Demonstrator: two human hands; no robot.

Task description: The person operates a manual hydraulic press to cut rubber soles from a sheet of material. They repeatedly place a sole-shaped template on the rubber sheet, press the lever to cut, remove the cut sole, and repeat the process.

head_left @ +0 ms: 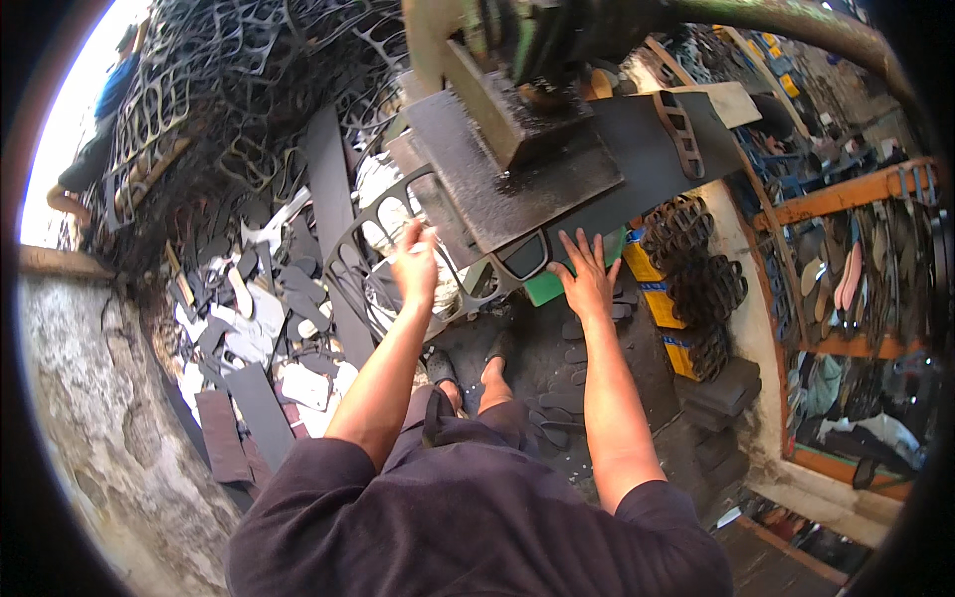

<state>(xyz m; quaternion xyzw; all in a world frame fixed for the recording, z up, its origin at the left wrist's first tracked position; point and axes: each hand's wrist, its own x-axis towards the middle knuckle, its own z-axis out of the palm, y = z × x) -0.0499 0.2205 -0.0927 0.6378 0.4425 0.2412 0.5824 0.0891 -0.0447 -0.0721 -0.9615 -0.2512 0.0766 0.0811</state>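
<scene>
My left hand (pixel 416 267) is beside the cut-out openings of a dark sheet (pixel 480 292), its fingers half curled with finger and thumb apart. I see nothing held in it. My right hand (pixel 587 274) has its fingers spread, and its fingertips lie at the near edge of a solid dark sheet (pixel 637 149). Between the hands is a dark-rimmed, rounded frame (pixel 523 257). A green board (pixel 544 289) shows beside the right hand. Just beyond both hands is the heavy metal plate (pixel 512 164) of a press, hiding what lies beneath it.
A brown sole-shaped frame with crossbars (pixel 678 134) lies on the solid sheet. Dark looped pieces (pixel 696 284) are stacked at right by yellow-and-blue boxes (pixel 657 300). Scraps (pixel 264 323) cover the left side, below a heap of cut-out webs (pixel 239 90). Shelves (pixel 846 209) stand far right.
</scene>
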